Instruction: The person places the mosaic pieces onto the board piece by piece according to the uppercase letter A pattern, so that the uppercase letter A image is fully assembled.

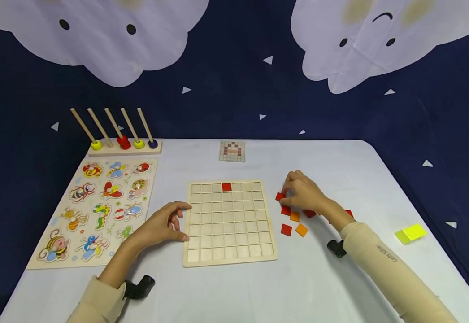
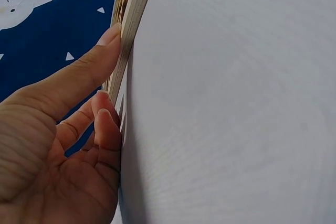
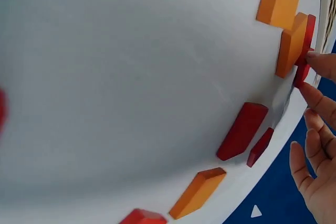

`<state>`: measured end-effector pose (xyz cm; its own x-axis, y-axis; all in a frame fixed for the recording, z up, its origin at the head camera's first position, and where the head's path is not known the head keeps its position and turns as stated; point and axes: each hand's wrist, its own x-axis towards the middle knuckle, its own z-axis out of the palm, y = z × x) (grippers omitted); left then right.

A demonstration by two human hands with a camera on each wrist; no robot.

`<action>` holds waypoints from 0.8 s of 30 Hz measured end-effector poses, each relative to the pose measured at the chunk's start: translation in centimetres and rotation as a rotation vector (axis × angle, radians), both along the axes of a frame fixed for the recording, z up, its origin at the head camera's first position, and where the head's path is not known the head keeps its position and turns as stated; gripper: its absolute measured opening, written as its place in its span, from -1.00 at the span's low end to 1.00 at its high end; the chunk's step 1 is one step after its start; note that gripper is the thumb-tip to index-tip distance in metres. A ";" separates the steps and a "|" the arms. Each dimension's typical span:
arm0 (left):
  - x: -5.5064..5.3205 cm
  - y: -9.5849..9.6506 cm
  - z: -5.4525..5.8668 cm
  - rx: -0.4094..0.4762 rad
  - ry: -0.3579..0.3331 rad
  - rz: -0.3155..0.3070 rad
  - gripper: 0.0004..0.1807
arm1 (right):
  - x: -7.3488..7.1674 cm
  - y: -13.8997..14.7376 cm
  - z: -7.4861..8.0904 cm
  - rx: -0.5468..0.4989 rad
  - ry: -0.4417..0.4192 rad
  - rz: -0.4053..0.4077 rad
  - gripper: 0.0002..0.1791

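A square wooden grid board (image 1: 230, 264) lies in the middle of the table, one red tile (image 1: 227, 187) set in its top row. My left hand (image 1: 163, 224) rests at the board's left side, thumb and forefinger touching the wooden edge (image 2: 131, 30). To the right of the board, my right hand (image 1: 301, 190) pinches a red tile (image 1: 280, 196) between thumb and forefinger; in the right wrist view this red tile (image 3: 301, 75) sits at the fingertips. Close by lie another red tile (image 1: 285, 210) and an orange tile (image 1: 294, 216). More tiles are partly hidden under the right arm.
Behind the board lies a small pattern card (image 1: 232, 151). An insect puzzle board (image 1: 113, 215) and a peg stand (image 1: 123, 150) with coloured beads occupy the left side. Yellow sticky notes (image 1: 410, 233) lie at the far right. A dark cloth (image 1: 242, 89) with clouds hangs behind the table.
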<state>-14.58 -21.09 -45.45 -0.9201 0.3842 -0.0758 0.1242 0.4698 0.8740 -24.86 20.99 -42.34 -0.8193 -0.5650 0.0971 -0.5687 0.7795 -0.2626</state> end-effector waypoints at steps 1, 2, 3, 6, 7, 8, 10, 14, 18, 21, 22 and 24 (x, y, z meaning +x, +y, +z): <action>0.0 0.0 0.0 0.001 -0.003 0.002 -0.15 | -0.1 -0.2 0.1 -0.007 0.007 0.002 -0.80; 0.0 0.0 0.0 0.001 -0.007 0.004 -0.14 | -0.2 -0.4 0.2 -0.014 0.009 0.004 -0.80; -0.1 0.0 0.0 -0.001 -0.007 0.006 -0.14 | -0.3 -0.8 0.3 -0.020 0.012 0.010 -0.80; -0.1 0.1 0.0 -0.006 -0.008 0.012 -0.13 | -0.5 -2.3 0.8 -0.048 -0.001 0.038 -0.80; -0.1 0.1 0.0 -0.007 -0.007 0.014 -0.13 | -0.6 -3.0 0.9 -0.051 -0.009 0.053 -0.79; -0.1 0.1 -0.1 -0.009 -0.006 0.015 -0.13 | -0.6 -3.8 1.0 -0.051 -0.011 0.073 -0.78; -0.1 0.1 -0.2 -0.012 -0.007 0.018 -0.13 | -0.8 -5.5 1.2 -0.052 -0.014 0.116 -0.77; -0.1 0.1 -0.2 -0.008 -0.005 0.020 -0.13 | -1.0 -8.9 1.3 -0.042 -0.003 0.195 -0.77; -0.1 0.2 -0.2 -0.001 -0.004 0.026 -0.12 | -1.1 -11.8 1.2 -0.030 0.012 0.254 -0.76; -0.2 0.2 -0.3 -0.003 -0.010 0.032 -0.12 | -1.1 -13.4 1.2 -0.018 0.022 0.283 -0.74; -0.2 0.2 -0.3 -0.003 -0.011 0.032 -0.11 | -1.1 -13.9 1.2 -0.014 0.022 0.289 -0.74; -0.2 0.2 -0.3 -0.008 -0.011 0.034 -0.11 | -1.1 -14.7 1.1 -0.005 0.024 0.305 -0.74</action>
<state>-14.73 -20.91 -45.76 -0.9317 0.3521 -0.0888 0.0983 0.4801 0.8717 -25.97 6.31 -41.21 -0.6096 -0.7839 0.1180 -0.7822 0.5707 -0.2499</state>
